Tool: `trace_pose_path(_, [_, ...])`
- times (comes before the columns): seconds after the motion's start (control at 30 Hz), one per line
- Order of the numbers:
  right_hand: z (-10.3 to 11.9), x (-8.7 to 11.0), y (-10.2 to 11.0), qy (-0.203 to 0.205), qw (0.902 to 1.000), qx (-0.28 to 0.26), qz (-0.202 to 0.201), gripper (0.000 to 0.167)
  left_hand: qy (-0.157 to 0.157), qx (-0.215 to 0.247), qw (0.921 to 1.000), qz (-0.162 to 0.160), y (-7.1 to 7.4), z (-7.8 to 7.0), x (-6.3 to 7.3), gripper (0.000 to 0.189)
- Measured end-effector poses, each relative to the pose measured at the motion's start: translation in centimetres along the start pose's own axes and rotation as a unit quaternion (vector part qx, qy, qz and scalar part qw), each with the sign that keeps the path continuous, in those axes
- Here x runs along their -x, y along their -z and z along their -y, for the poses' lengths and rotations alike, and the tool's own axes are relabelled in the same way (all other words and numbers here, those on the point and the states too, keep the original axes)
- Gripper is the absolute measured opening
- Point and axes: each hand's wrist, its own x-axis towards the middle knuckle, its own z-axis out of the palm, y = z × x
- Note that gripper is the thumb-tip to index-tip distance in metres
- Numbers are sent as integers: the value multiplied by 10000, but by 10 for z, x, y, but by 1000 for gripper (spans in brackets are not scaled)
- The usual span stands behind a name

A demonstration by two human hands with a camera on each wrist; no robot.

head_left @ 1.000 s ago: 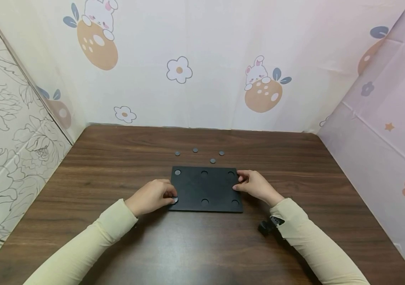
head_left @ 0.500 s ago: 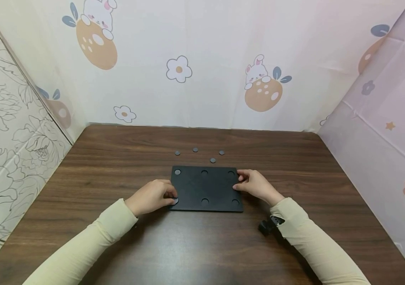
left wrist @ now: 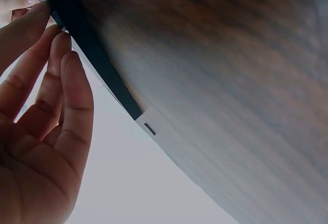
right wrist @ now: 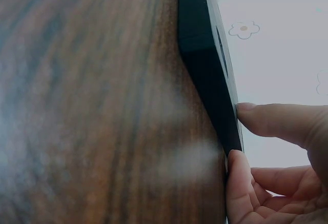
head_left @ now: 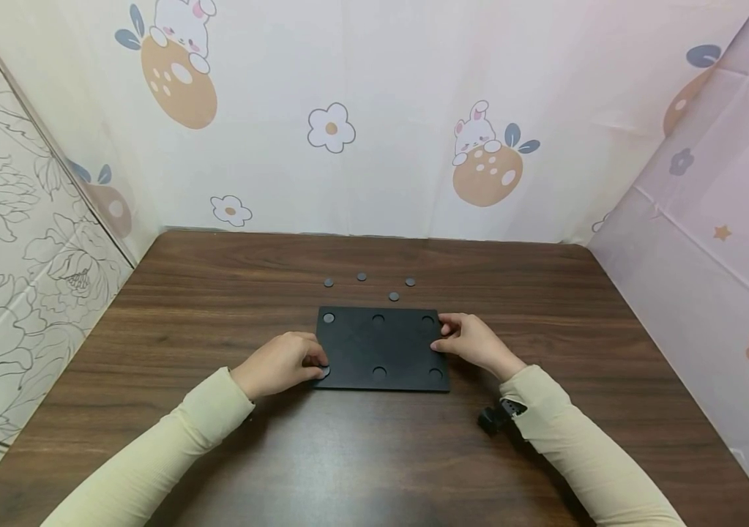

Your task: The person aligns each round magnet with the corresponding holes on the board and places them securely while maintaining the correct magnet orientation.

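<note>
A flat black rectangular board [head_left: 381, 348] with round recesses lies on the table. One small grey disc [head_left: 329, 318] sits in its back left recess. At the front left recess, my left hand [head_left: 285, 364] pinches another grey disc [head_left: 325, 372] between thumb and fingertips, partly covering it. In the left wrist view the fingertips [left wrist: 62, 38] meet at the board's edge, and the disc is hidden there. My right hand [head_left: 473, 344] grips the board's right edge. Its thumb [right wrist: 251, 112] lies on the top face, with the other fingers against the side.
Several loose grey discs, among them one nearest the board [head_left: 394, 296] and one farther left [head_left: 328, 282], lie behind the board on the wooden table [head_left: 374, 454]. A patterned curtain [head_left: 387, 183] hangs along the table's back edge. A black wrist device [head_left: 491, 419] projects below the right cuff.
The disc under the left fingertips looked brighter a second ago and shows darker grey now. Both hands and the board keep their places.
</note>
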Motion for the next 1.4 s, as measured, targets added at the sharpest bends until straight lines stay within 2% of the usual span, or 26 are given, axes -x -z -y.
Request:
trace_pose_path(0.87, [0, -1, -2, 0, 9999, 94, -40, 68, 68, -12, 9997, 214, 3, 0, -2, 12])
trace_pose_path(1.0, [-1, -1, -2, 4, 10000, 76, -43, 68, 116, 17, 9999, 111, 8, 1, -6, 17])
trace_pose_path(1.4, [-1, 0, -2, 16, 9999, 75, -66, 68, 526, 264, 9980, -247, 29, 8, -26, 25])
